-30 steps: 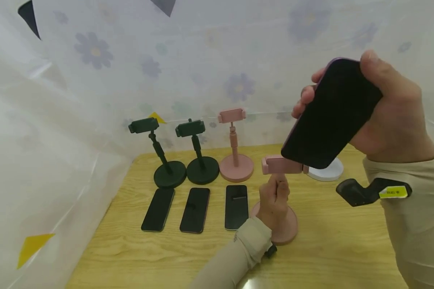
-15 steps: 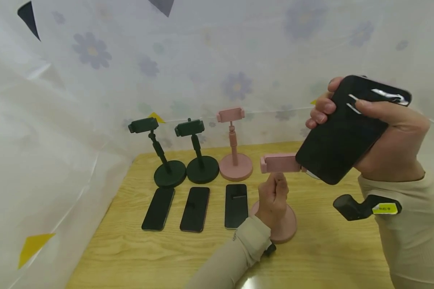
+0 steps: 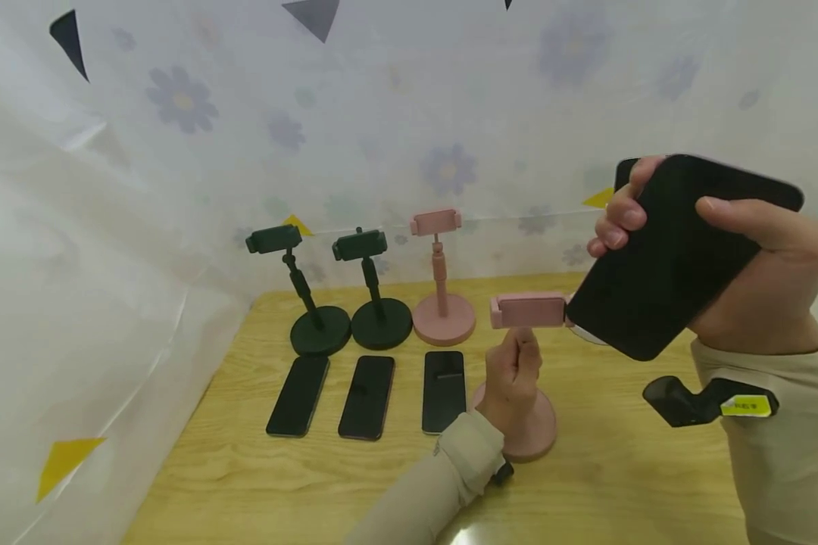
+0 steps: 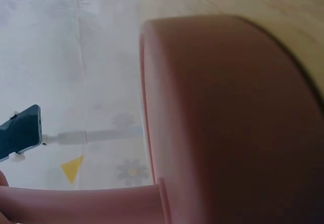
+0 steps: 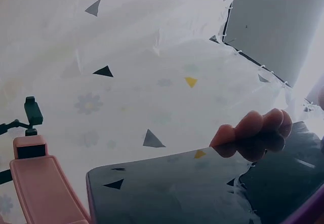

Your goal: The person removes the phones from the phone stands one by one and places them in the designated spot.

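Observation:
My right hand holds a black smartphone at a slant, thumb across its screen and fingers curled round the far edge. The phone's lower left corner overlaps the right end of a pink phone stand's clamp. My left hand grips that stand's stem below the clamp. The left wrist view gives its round base on the table and its stem close up. From the right wrist, the phone's purple-edged screen shows beside the pink clamp.
Two dark green stands and another pink stand stand along the table's back edge. Several phones lie in a row before them. A white stand bearing a phone is behind my right hand. Flowered plastic sheeting surrounds the table.
My right hand has moved right and down with the phone, whose lower corner has come from above the clamp to its right end. The left hand has kept its grip on the stand.

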Demonstrator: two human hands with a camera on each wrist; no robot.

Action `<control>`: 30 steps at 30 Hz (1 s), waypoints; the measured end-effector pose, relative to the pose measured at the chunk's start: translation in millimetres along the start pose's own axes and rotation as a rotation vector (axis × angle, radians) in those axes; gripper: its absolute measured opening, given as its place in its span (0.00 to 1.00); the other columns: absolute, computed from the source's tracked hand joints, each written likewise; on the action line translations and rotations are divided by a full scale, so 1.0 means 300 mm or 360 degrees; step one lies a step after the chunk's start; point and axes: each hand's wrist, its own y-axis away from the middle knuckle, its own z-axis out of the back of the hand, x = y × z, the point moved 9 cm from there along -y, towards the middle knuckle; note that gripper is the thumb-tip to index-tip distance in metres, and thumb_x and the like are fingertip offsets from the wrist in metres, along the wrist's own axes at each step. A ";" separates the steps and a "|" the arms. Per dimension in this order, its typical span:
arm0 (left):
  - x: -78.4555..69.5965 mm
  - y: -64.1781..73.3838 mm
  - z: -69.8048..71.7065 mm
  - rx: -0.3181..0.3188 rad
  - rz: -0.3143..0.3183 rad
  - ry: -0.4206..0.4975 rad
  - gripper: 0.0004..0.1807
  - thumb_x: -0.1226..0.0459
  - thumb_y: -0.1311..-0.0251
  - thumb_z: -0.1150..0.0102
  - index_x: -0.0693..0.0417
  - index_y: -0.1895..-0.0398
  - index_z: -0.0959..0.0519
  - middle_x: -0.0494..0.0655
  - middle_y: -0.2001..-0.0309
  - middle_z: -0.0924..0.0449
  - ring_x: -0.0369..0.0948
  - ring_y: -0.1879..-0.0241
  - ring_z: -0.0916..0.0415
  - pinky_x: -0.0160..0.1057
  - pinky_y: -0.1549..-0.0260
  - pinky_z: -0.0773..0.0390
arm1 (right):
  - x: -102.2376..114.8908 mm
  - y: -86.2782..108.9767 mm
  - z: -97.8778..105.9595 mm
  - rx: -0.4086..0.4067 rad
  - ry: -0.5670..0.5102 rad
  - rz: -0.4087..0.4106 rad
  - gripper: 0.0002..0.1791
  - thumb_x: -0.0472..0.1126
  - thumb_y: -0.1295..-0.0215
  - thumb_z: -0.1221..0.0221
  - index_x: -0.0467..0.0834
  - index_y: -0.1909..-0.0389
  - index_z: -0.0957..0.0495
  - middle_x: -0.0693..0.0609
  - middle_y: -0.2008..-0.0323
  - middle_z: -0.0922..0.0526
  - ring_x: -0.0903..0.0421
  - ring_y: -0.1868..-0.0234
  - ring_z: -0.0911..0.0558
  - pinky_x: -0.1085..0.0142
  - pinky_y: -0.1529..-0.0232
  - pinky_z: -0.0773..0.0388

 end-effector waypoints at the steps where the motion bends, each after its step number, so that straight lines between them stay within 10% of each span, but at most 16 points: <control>1: 0.000 0.001 -0.001 0.0017 0.0004 0.0000 0.14 0.60 0.22 0.62 0.58 0.69 0.38 0.47 0.84 0.38 0.26 0.83 0.43 0.21 0.84 0.40 | 0.000 0.006 0.000 0.0025 -0.0014 -0.0009 0.27 0.39 0.31 0.71 0.33 0.36 0.41 0.37 0.56 0.28 0.40 0.57 0.30 0.46 0.47 0.33; 10: -0.013 -0.018 0.022 0.0222 0.0062 -0.0400 0.08 0.66 0.27 0.54 0.52 0.68 0.32 0.42 0.81 0.31 0.26 0.82 0.41 0.19 0.81 0.40 | 0.018 0.062 0.035 -0.0084 0.0187 -0.0047 0.27 0.37 0.32 0.72 0.34 0.34 0.43 0.38 0.53 0.27 0.39 0.56 0.29 0.47 0.48 0.30; 21: 0.003 -0.016 0.075 0.0890 0.0618 -0.0338 0.07 0.58 0.32 0.42 0.47 0.55 0.27 0.39 0.60 0.24 0.32 0.63 0.27 0.31 0.62 0.22 | 0.010 0.153 0.066 0.0045 0.0101 -0.0276 0.28 0.38 0.28 0.76 0.39 0.28 0.48 0.39 0.45 0.30 0.40 0.44 0.30 0.46 0.40 0.29; 30: 0.004 -0.050 0.061 0.0951 0.0464 -0.0444 0.05 0.64 0.33 0.41 0.53 0.61 0.27 0.44 0.66 0.23 0.32 0.70 0.27 0.23 0.68 0.26 | -0.029 0.203 0.104 0.0135 -0.0027 -0.0266 0.31 0.36 0.29 0.80 0.36 0.28 0.48 0.37 0.43 0.30 0.40 0.40 0.29 0.47 0.36 0.29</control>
